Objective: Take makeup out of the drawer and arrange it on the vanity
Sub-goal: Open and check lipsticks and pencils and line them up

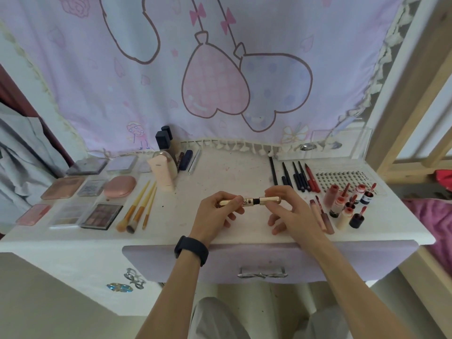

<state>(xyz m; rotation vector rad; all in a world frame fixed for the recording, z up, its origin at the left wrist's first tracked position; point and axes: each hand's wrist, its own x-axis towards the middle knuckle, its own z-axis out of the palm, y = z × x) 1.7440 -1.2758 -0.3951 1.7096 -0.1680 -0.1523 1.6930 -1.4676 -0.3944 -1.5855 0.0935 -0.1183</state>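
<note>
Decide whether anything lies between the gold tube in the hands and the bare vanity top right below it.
Nothing visible does. The left hand and right hand hold the gold tube over bare vanity top; brushes lie left, lip tints right.

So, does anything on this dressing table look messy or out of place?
Mostly neat rows. The white vanity top has pinkish and dark smudges near its middle. The gold tube, held between the left hand and right hand, is parted, its black neck showing between cap and body; that looks deliberate, not broken.
</note>
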